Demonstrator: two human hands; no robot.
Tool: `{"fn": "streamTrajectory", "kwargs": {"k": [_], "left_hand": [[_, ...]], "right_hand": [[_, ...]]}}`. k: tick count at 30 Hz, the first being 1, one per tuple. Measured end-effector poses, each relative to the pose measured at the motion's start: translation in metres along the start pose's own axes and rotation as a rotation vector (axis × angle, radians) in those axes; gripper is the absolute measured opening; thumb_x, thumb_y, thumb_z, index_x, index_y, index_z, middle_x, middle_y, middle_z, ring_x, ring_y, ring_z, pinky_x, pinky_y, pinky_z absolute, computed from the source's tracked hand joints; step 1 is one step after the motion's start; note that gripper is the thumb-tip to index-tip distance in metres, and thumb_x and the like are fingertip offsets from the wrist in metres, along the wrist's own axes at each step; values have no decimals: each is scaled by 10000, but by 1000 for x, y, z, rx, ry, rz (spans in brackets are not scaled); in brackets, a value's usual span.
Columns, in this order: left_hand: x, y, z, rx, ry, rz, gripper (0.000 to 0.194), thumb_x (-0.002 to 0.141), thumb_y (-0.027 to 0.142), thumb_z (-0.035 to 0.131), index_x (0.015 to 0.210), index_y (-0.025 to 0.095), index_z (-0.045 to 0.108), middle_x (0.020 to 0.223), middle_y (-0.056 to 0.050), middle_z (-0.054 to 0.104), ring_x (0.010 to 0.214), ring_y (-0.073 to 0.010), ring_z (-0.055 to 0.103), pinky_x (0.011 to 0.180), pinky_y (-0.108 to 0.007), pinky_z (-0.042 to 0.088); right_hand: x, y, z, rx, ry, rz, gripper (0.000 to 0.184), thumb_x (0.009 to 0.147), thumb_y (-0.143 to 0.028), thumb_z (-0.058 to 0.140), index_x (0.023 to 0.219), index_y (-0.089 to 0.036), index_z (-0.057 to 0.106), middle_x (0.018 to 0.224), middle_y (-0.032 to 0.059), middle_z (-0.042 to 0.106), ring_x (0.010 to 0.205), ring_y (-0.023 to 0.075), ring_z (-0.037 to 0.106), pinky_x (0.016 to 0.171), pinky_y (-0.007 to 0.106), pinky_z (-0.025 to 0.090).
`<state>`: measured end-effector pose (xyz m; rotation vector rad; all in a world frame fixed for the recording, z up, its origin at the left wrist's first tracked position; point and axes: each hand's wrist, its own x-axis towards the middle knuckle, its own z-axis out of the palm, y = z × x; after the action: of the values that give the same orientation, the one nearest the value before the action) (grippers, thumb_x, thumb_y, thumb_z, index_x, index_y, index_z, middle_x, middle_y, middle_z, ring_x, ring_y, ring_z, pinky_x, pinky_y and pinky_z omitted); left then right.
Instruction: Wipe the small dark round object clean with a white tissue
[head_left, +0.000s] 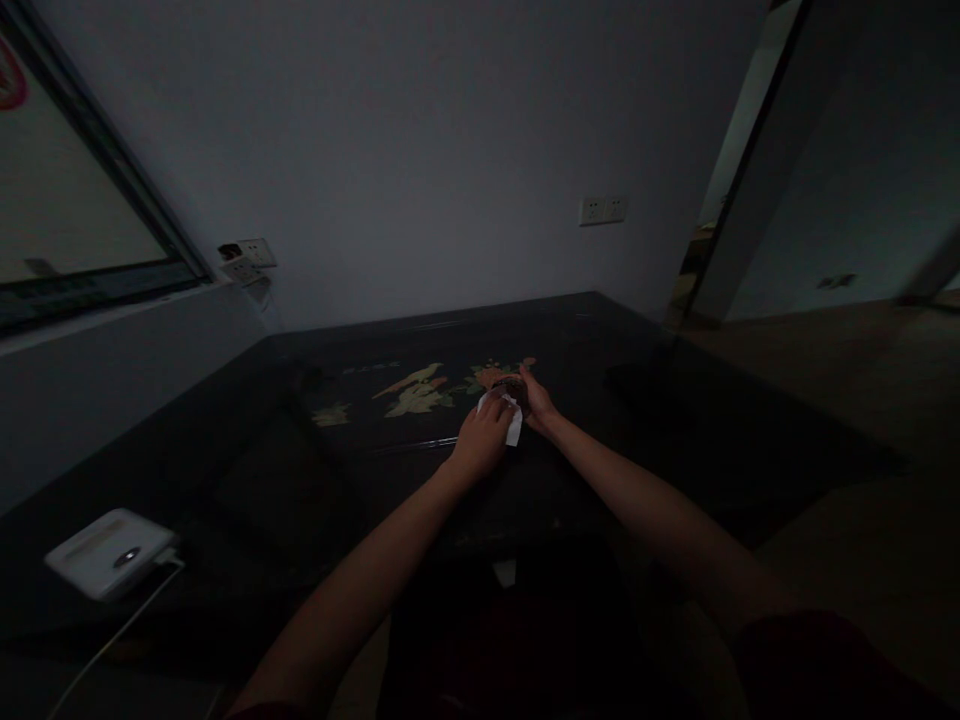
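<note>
Two bare hands meet around a small, dark, rounded object, whose shiny surface is too dim to identify further. The fingers of the left hand are bent and close together, pressing a crumpled white tissue against the near left side of the object; a loose corner of the paper hangs below the fingertips. The right hand is clasped on the object's right side, its thumb uppermost; the other fingers are largely hidden. Whether the object touches the surface underneath cannot be told.

It sits over the middle of a glossy black table, just beside an orange and green floral decoration. To the left of that, a yellow-green bird design perches above pale leaves.

Farther out, a white electronic device lies near the table's left edge with a white cable attached. Behind the table rises a grey wall carrying a double power socket. A dark-framed window is at far left, and a doorway opens at right.
</note>
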<state>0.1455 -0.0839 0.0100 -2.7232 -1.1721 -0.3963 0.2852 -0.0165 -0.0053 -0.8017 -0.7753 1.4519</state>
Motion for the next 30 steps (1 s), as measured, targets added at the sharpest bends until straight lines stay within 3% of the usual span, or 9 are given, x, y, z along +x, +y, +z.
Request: {"fn": "streamTrajectory", "kwargs": {"k": [6, 11, 18, 23, 25, 30], "left_hand": [[0, 5, -2, -7, -48, -50, 443, 874, 107, 410, 1313, 160, 439, 1349, -149, 474, 1273, -265, 447, 970, -404, 462], [1, 8, 2, -141, -78, -98, 530, 832, 85, 438, 1351, 181, 388, 1346, -142, 463, 1259, -260, 452, 956, -384, 477], [10, 3, 16, -599, 5, -106, 512, 786, 73, 486, 1296, 108, 445, 1341, -178, 488, 1279, -239, 436, 1103, -407, 338], [14, 3, 22, -972, 68, -134, 433, 888, 167, 394, 1319, 135, 434, 1326, -124, 537, 1230, -212, 491, 1079, -420, 368], [13, 5, 22, -982, 85, -104, 452, 868, 145, 397, 1318, 129, 431, 1348, -126, 519, 1259, -215, 466, 1097, -421, 346], [8, 12, 24, -770, 105, -30, 549, 752, 69, 449, 1301, 79, 432, 1329, -186, 494, 1270, -252, 434, 1123, -452, 301]], "right_hand": [[-1, 1, 2, 34, 14, -29, 464, 881, -542, 501, 628, -199, 686, 627, 4, 704, 606, 140, 624, 681, 254, 476], [-1, 1, 1, -3, 13, -30, 466, 864, -569, 511, 641, -199, 686, 606, 15, 695, 607, 158, 632, 684, 277, 477], [-5, -1, 4, 15, 10, -10, 512, 967, -408, 339, 658, -187, 682, 574, 35, 678, 599, 164, 631, 682, 288, 478], [-6, -2, 4, -13, -8, 10, 499, 939, -487, 376, 682, -195, 688, 566, 48, 677, 618, 192, 646, 681, 312, 499], [-6, -2, 3, -18, -9, 7, 488, 912, -531, 417, 684, -198, 691, 566, 47, 678, 634, 198, 653, 683, 311, 503], [-6, -1, 4, -1, -4, -8, 489, 902, -537, 438, 661, -191, 686, 567, 40, 677, 580, 176, 630, 659, 294, 494]]}}
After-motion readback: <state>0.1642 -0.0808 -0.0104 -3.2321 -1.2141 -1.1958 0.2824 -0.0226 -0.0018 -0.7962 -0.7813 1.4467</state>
